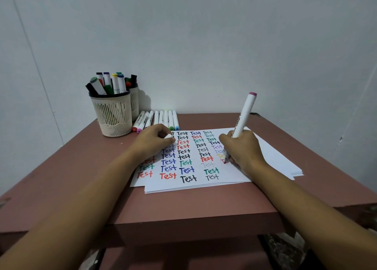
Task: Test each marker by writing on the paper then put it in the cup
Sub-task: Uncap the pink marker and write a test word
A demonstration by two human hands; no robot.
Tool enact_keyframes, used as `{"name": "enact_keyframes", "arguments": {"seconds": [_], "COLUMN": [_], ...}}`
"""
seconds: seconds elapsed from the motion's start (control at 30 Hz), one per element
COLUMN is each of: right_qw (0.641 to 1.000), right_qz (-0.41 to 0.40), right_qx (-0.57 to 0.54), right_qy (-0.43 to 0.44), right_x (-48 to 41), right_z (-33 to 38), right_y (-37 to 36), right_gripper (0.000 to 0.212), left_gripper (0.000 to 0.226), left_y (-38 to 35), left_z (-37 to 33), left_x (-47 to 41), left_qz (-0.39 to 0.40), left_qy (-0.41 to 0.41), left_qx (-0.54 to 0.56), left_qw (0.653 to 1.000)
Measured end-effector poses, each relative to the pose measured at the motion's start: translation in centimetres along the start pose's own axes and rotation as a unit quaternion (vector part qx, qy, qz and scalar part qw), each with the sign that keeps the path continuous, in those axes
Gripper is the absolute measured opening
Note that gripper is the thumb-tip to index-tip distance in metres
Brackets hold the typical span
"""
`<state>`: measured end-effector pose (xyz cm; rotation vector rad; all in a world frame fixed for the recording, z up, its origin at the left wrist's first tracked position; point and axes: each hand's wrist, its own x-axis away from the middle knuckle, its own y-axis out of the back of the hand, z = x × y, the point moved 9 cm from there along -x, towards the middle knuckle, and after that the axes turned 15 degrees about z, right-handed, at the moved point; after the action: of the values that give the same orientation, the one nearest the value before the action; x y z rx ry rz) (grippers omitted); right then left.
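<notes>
The right hand (242,147) gripped one white marker (244,114), its red tip touching the paper (271,157) at the right end of the rows of "Test" words. The left hand (155,141) rested on the sheet's far left part, fingers curled round one white cap (169,136). Eight loose markers (161,118) lay side by side at the far edge of the desk (183,204). Two mesh cups stood far left: the front cup (112,114) crowded with markers, the rear cup (134,100) just behind it.
</notes>
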<state>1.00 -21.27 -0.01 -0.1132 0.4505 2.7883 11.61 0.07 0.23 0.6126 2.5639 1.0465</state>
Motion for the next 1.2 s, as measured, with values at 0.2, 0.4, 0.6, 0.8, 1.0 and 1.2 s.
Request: {"name": "enact_keyframes", "arguments": {"seconds": [0.2,0.4,0.6,0.8,1.0,1.2], "right_qw": [0.998,0.997,0.999,0.998,0.995,0.996], "right_qz": [-0.055,-0.063,-0.045,-0.055,-0.089,-0.082], "right_qx": [-0.011,0.037,0.023,0.038,0.035,0.039], "right_qy": [0.007,0.012,0.002,0.010,0.020,0.012], "right_x": [0.2,0.2,0.3,0.3,0.5,0.3], "right_z": [-0.1,0.3,0.2,0.3,0.3,0.1], "right_y": [1.1,1.1,0.9,1.0,1.7,1.6], "right_gripper": [0.022,0.024,0.022,0.025,0.021,0.022], "left_gripper": [0.014,0.017,0.019,0.020,0.018,0.018], "left_y": [0.0,0.2,0.1,-0.1,0.1,0.1], "left_z": [-0.2,0.0,-0.1,-0.1,-0.2,-0.1], "left_x": [0.1,0.0,-0.1,0.0,0.0,0.0], "left_qz": [-0.001,-0.005,-0.004,-0.002,-0.002,-0.002], "left_qy": [-0.006,-0.001,-0.002,-0.001,-0.002,0.000], "left_qx": [0.003,-0.011,-0.009,-0.014,-0.012,-0.009], "left_qw": [1.000,1.000,1.000,1.000,1.000,1.000]}}
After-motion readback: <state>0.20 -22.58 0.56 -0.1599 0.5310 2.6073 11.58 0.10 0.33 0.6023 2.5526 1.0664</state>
